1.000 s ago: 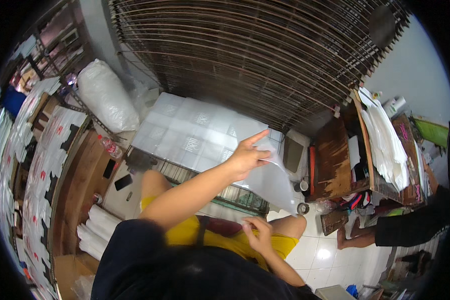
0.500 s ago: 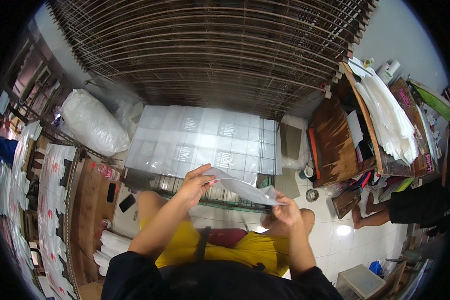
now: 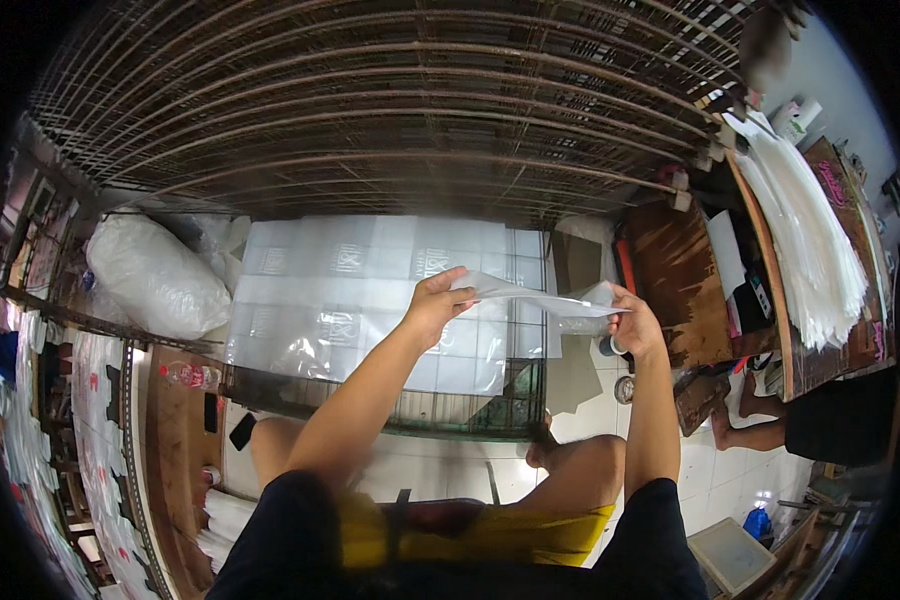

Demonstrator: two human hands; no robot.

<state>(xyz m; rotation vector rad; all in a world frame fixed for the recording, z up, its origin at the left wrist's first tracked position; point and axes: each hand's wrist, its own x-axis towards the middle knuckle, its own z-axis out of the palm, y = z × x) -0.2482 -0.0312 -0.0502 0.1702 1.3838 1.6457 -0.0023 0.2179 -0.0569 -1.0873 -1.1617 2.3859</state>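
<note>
A clear frosted plastic bag (image 3: 535,296) is stretched between my two hands, its edge sagging slightly. My left hand (image 3: 437,308) pinches one end between thumb and fingers. At the other end, my right hand (image 3: 638,322) grips a corner with fingertips. Below the bag, similar translucent bags with white printing (image 3: 290,300) lie side by side, overlapping, on a low wire rack (image 3: 440,412). The held bag hangs above the right part of this layer; whether it touches it, I cannot tell.
Tilted wire racks (image 3: 410,120) loom overhead at the far side. A stuffed white plastic sack (image 3: 155,275) lies left. A wooden cabinet (image 3: 670,290) with stacked white sheets (image 3: 805,235) stands right, near another person's legs (image 3: 760,425). A phone (image 3: 242,431) rests on the floor.
Both hands have moved forward and to the right, carrying the bag out over the rack. The bag is now pulled straighter. The view has shifted with my head.
</note>
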